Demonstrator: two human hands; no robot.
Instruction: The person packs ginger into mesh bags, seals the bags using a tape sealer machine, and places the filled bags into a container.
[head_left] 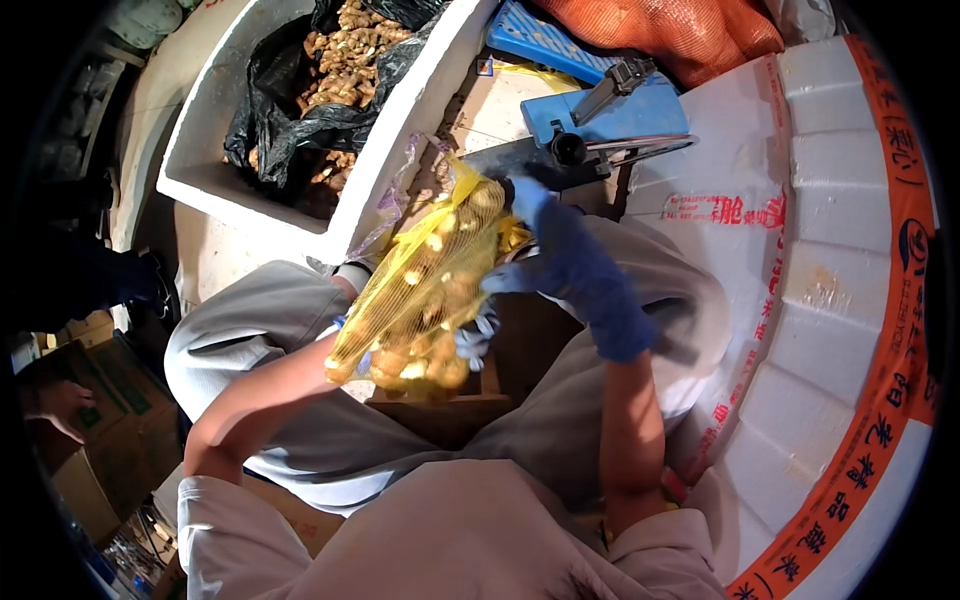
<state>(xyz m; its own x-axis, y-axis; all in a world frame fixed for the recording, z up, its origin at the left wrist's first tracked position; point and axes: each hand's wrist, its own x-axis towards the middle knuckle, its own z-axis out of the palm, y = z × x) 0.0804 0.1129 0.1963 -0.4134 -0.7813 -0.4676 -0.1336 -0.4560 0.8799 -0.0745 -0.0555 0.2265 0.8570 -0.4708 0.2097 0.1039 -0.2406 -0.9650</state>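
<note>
A yellow mesh bag (pixel 425 270) filled with pieces of ginger lies slanted above my lap. My left hand (pixel 478 338), in a blue-grey glove, is mostly hidden behind the bag; its fingertips curl around the lower right side and hold it. On the bag's right, my right hand (pixel 580 265) wears a blue glove. Its thumb and fingers are spread apart beside the bag, and some of the fingers are blurred. Beyond that hand stands a blue-based device (pixel 605 115) with a black lever and metal rods.
A white foam box (pixel 375 190) lined with a black plastic bag (pixel 270 125) holds loose ginger (pixel 350 60). Behind the device are a blue plastic stool (pixel 550 40) and an orange mesh sack (pixel 670 35). Foam boxes (pixel 815 270) line the right. Another person's hand (pixel 62 405) shows at left by cartons.
</note>
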